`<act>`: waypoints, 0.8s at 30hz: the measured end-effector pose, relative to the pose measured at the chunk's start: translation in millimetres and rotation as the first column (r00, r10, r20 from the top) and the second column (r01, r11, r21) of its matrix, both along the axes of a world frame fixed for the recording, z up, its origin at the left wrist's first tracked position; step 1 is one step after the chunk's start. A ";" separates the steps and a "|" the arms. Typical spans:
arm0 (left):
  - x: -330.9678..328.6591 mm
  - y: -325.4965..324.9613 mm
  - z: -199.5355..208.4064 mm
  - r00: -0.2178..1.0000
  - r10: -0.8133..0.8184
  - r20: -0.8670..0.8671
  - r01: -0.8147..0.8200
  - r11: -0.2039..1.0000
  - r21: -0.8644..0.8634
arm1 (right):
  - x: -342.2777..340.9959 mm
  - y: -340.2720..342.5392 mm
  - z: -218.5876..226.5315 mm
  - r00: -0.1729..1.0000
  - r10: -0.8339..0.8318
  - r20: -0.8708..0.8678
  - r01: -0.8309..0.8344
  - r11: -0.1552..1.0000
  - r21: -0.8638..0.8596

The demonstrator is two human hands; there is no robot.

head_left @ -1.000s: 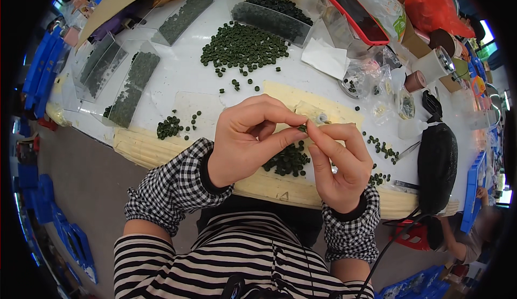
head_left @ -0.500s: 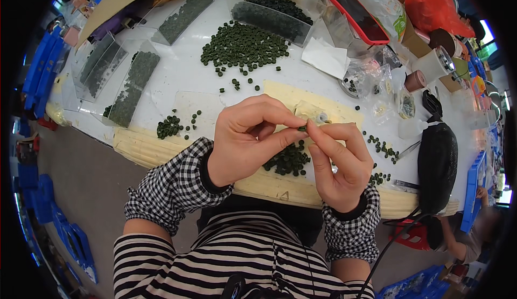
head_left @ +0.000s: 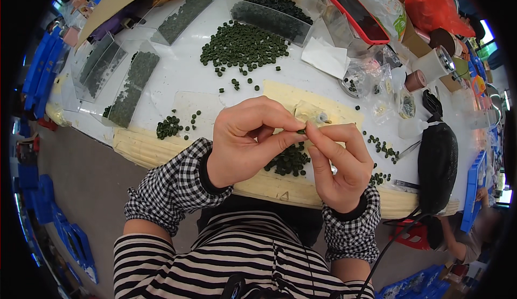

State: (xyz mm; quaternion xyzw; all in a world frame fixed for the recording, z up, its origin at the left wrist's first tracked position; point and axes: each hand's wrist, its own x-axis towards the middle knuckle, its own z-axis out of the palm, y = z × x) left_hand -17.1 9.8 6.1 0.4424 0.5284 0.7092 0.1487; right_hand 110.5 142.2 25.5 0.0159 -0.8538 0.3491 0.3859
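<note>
Bead [head_left: 301,131] pinched over the desk [head_left: 210,86]
Left hand [head_left: 239,144] grips it; right hand [head_left: 344,161] touches there, its grip unclear. A slack pinch could likely drop it into the similar pile [head_left: 290,161].

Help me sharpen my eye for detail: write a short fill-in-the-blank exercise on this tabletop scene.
1. The small round piece at the fingertips of the left hand is dark ____.
2. The black-screened rectangular phone is edged in bright ____.
3. The black-and-white cloth sleeve covers have a ____ pattern.
4. The flat white paper sheet lies to the ____ of the large heap of dark green round pieces.

Missing words: green; red; checked; right.
</note>
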 end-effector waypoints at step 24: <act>0.0 -0.6 2.9 1.000 -0.014 0.020 0.014 1.000 -0.010 | 1.2 0.2 1.5 1.000 0.000 -0.004 0.000 1.000 0.002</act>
